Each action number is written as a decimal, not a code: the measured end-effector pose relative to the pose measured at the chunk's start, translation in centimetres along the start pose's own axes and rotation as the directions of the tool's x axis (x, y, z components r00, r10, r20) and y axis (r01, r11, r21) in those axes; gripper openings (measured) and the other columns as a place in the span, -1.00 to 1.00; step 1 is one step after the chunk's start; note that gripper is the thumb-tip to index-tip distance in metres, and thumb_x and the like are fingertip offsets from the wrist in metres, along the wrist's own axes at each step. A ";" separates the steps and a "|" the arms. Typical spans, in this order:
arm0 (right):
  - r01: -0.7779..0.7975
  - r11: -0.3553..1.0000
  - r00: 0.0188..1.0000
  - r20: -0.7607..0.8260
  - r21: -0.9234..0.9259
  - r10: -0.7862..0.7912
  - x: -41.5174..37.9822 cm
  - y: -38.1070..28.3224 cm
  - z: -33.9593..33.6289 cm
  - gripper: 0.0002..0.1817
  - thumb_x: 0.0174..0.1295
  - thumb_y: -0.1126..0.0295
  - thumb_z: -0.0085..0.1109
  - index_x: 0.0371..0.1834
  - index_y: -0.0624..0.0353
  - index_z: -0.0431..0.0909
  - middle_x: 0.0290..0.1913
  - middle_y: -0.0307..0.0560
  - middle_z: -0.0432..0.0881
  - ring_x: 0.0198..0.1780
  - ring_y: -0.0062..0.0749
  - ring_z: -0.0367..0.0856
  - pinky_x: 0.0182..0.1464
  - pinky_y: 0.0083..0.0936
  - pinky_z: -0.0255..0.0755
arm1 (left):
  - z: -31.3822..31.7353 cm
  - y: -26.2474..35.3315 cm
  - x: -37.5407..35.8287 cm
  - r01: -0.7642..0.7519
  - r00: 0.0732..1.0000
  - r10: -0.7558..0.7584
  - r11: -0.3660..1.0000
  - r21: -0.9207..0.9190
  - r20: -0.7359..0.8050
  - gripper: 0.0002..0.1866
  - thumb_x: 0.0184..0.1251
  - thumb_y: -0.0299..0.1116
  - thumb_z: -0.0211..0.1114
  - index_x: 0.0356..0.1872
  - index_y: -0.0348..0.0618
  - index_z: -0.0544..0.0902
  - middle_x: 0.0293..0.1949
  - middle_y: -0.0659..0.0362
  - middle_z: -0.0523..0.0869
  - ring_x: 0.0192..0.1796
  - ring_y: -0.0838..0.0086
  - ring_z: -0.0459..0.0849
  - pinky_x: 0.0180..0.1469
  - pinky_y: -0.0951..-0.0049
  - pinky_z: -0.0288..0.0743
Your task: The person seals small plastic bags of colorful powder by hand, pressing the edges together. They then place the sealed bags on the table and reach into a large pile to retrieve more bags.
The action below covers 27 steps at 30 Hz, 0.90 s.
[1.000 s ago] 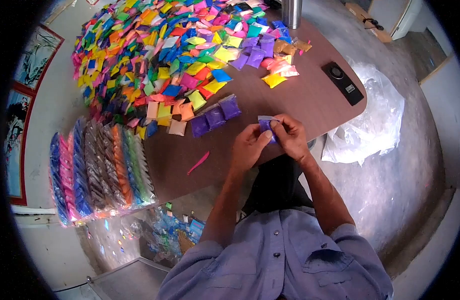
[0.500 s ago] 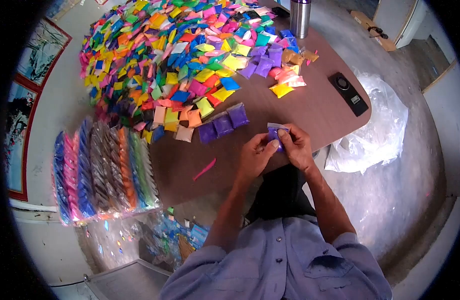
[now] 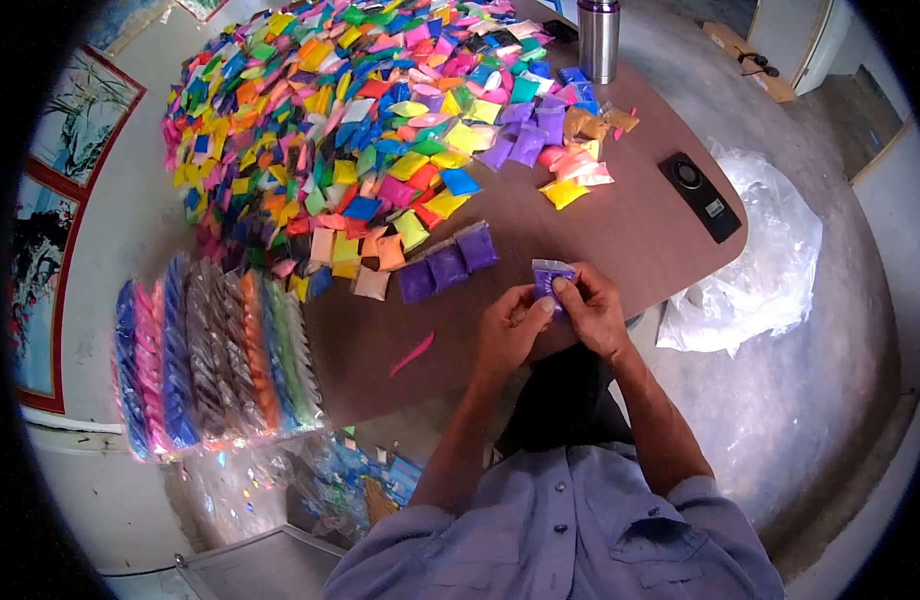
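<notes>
Between both hands, just above the table's near edge, is a small purple packet (image 3: 551, 273) in clear film, its upper part showing above the fingers. My left hand (image 3: 513, 327) pinches its left side. On the other side my right hand (image 3: 594, 308) grips it, thumb across the front. The packet's lower part is hidden by the fingers. Further left, a row of three purple packets (image 3: 447, 265) lies on the brown table (image 3: 380, 325). A thin pink plastic knife-shaped tool (image 3: 413, 354) rests nearer the edge, apart from both hands.
A big heap of colourful packets (image 3: 310, 130) covers the back left. Bagged twisted bundles (image 3: 200, 350) stand at the left edge. A steel flask (image 3: 599, 45) and a black device (image 3: 698, 195) are on the right. Clear plastic bags (image 3: 745, 270) lie on the floor.
The view has shifted slightly, so the table's things appear a little lower. Both hands still grip the purple packet, and more of its top shows now.
</notes>
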State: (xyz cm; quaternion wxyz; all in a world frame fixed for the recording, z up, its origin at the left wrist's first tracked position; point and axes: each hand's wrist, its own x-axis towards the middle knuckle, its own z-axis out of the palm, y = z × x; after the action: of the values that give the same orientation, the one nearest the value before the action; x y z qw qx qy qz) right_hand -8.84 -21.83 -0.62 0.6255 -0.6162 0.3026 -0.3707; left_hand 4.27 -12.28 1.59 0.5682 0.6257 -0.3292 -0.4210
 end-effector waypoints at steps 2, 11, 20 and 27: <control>0.001 1.000 1.000 -0.030 0.009 0.000 0.0 0.1 0.1 -0.77 0.51 0.28 0.27 -0.01 0.23 0.65 -0.23 -0.23 0.69 -0.21 -0.58 0.58 -0.13 -0.56 0.53 | -0.2 -0.7 0.4 0.001 1.000 -0.001 1.000 0.001 0.011 -0.71 0.56 -0.26 0.33 0.06 -0.29 0.70 -0.20 0.19 0.77 -0.21 0.58 0.70 -0.11 0.49 0.60; 0.008 1.000 0.998 -0.054 -0.007 -0.009 0.3 0.0 0.3 -0.77 0.51 0.31 0.28 0.01 0.25 0.64 -0.22 -0.27 0.68 -0.16 -0.63 0.57 -0.08 -0.56 0.52 | -0.7 -1.0 0.8 0.010 1.000 -0.010 1.000 0.009 0.025 -0.72 0.57 -0.27 0.31 0.05 -0.29 0.70 -0.19 0.21 0.76 -0.22 0.58 0.70 -0.11 0.50 0.61; 0.058 0.998 0.998 -0.030 0.003 -0.058 0.5 0.0 0.3 -0.80 0.50 0.37 0.27 0.01 0.28 0.64 -0.26 -0.27 0.68 -0.22 -0.65 0.57 -0.16 -0.57 0.53 | -0.5 -0.8 1.3 0.049 0.999 -0.049 0.998 -0.043 0.002 -0.74 0.57 -0.28 0.32 0.04 -0.27 0.70 -0.17 0.26 0.73 -0.15 0.63 0.66 -0.08 0.55 0.58; 0.010 1.000 0.999 -0.039 0.011 -0.009 0.3 -0.4 0.4 -0.83 0.48 0.40 0.26 -0.02 0.28 0.66 -0.28 -0.24 0.68 -0.24 -0.62 0.58 -0.17 -0.56 0.52 | -0.6 -1.2 1.1 0.020 0.999 -0.019 0.999 -0.043 0.025 -0.77 0.58 -0.33 0.31 0.06 -0.25 0.70 -0.16 0.27 0.73 -0.14 0.64 0.65 -0.06 0.54 0.57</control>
State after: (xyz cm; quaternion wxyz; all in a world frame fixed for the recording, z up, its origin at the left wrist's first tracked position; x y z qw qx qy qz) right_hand -8.32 -21.84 -0.15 0.6211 -0.6069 0.3097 -0.3873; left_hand 5.18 -12.79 0.21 0.5735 0.6110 -0.3209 -0.4414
